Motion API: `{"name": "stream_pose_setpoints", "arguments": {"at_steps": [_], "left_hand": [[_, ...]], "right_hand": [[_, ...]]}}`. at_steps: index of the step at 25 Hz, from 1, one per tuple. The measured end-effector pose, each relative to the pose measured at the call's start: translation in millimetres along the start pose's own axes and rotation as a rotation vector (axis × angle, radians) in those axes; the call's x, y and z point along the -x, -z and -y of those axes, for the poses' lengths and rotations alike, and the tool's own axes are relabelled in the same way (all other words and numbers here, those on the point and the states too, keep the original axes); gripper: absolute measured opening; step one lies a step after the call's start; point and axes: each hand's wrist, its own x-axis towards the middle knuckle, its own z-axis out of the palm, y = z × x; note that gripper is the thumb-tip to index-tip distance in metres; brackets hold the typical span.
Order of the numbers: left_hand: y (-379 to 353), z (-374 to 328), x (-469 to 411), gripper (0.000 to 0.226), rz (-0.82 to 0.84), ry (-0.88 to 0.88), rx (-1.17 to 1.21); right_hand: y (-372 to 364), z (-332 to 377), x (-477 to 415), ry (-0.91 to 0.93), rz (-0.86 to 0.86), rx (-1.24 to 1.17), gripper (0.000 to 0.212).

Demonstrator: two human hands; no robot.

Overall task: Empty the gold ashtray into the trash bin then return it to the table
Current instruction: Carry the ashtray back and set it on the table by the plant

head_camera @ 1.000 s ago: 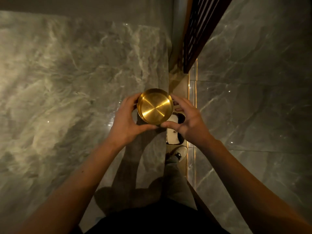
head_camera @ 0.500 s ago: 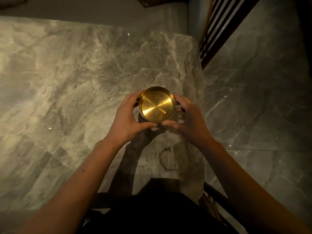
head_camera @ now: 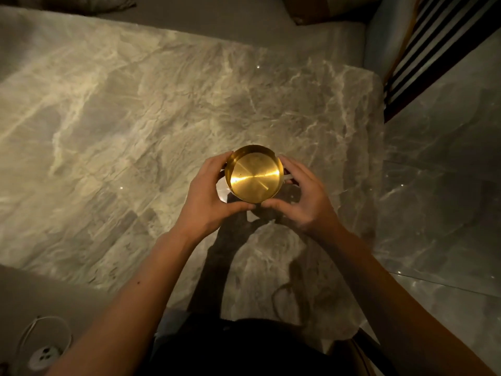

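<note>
The gold ashtray (head_camera: pixel 254 173) is a round shiny metal dish with a bare inside and a notch in its rim. I hold it upright between both hands above the grey marble table (head_camera: pixel 135 126), over the table's right part. My left hand (head_camera: pixel 210 196) grips its left rim with the thumb under the near edge. My right hand (head_camera: pixel 301 198) cups its right side, thumb tip near the left thumb. The hands cast a shadow on the marble below. No trash bin is in view.
The table's right edge (head_camera: pixel 381 147) borders a grey marble floor (head_camera: pixel 439 202). A dark slatted panel (head_camera: pixel 433 42) stands at the upper right. A white power strip with a cable (head_camera: pixel 44 354) lies at the lower left.
The view has shifted from the floor and table edge onto the table. Both hands have carried the ashtray over the marble top, and its opening now faces more straight up.
</note>
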Motion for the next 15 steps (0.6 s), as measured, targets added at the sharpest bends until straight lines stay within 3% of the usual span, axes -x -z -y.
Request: {"name": "stream_pose_setpoints", "arguments": {"at_steps": [5, 11, 15], "left_hand": [[69, 52, 8, 0.095, -0.024, 0.036, 0.01], [172, 108, 4, 0.097, 0.026, 0.019, 0.001], [219, 127, 3, 0.096, 0.023, 0.006, 0.028]], "right_hand": [[-78, 32, -26, 0.039, 0.015, 0.071, 0.086], [-172, 94, -60, -0.079, -0.007, 0.015, 0.08], [-207, 127, -76, -0.029, -0.039, 0.04, 0.08]]}}
